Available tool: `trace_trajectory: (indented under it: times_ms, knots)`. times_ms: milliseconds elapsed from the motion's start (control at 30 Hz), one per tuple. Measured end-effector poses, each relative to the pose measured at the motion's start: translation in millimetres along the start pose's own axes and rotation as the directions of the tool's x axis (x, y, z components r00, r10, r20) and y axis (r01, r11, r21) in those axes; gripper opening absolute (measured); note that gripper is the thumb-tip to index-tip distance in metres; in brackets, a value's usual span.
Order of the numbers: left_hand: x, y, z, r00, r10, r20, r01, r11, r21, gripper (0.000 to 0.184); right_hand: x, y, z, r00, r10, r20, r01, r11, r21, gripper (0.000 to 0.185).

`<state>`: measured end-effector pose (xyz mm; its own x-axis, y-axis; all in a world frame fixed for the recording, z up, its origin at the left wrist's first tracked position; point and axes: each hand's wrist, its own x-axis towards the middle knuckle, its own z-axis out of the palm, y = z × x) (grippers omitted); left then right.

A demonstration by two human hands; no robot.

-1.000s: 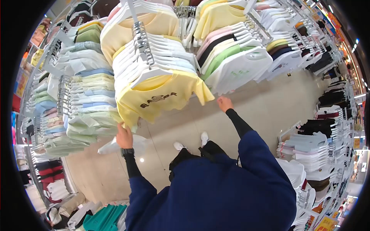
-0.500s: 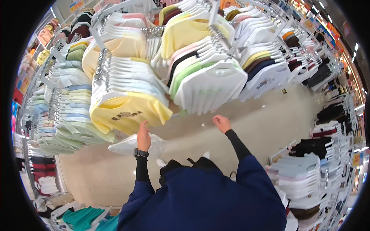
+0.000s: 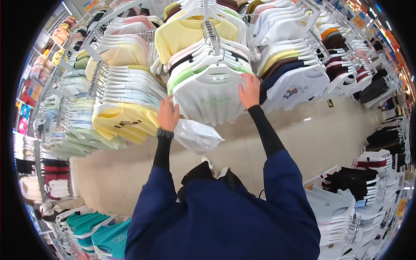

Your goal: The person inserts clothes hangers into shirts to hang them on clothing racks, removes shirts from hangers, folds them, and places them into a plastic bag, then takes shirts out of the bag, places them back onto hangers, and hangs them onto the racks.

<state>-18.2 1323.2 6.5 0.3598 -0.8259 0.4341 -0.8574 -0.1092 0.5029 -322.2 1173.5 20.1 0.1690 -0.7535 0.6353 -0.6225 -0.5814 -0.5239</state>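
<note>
A white T-shirt (image 3: 212,97) with green lettering hangs at the front of the middle rack. My right hand (image 3: 250,92) is at its right shoulder, fingers bent over the edge and thumb against the front. My left hand (image 3: 168,115), with a dark watch (image 3: 165,133) at the wrist, is beside the shirt's left edge. Its fingers are apart and slightly curled; whether they touch the fabric is unclear. A clear plastic bag (image 3: 197,136) shows just below and right of this hand; how it is held up is hidden. Left of the hand hangs a yellow T-shirt (image 3: 125,121).
Light shirts (image 3: 132,82) on hangers fill the rack to the left, with darker and white shirts (image 3: 294,82) to the right. More garments (image 3: 333,203) hang behind at right, and teal shirts (image 3: 110,238) at lower left. Tiled floor (image 3: 130,177) runs between the racks.
Both hands have moved up and forward to the middle rack, the right one onto the white T-shirt. The plastic bag has shifted right and up. The view has turned slightly.
</note>
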Motion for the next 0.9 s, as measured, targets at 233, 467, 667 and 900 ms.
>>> trace_trajectory:
  times_ms: [233,467,667,900]
  knots:
    - [70.2,7.2,20.7,0.982,0.183,0.045,-0.185,0.982,0.041,0.036,20.5,33.6,23.7,0.993,-0.050,0.106,0.043,0.997,0.068,0.028]
    - [24.0,36.3,-3.7,0.994,0.108,0.026,-0.110,0.990,0.092,0.031,17.8,26.8,-9.1,0.906,0.217,0.364,-0.313,0.921,0.232,0.020]
    - [29.6,38.0,-9.0,0.996,0.082,0.027,-0.083,0.996,0.039,0.031,50.3,52.5,0.6,0.969,-0.066,0.238,0.071,0.997,-0.013,0.051]
    - [62.0,53.9,7.4,0.987,0.141,0.072,-0.134,0.986,-0.103,0.030,75.8,59.8,20.3,0.916,0.022,0.400,-0.084,0.987,0.138,0.050]
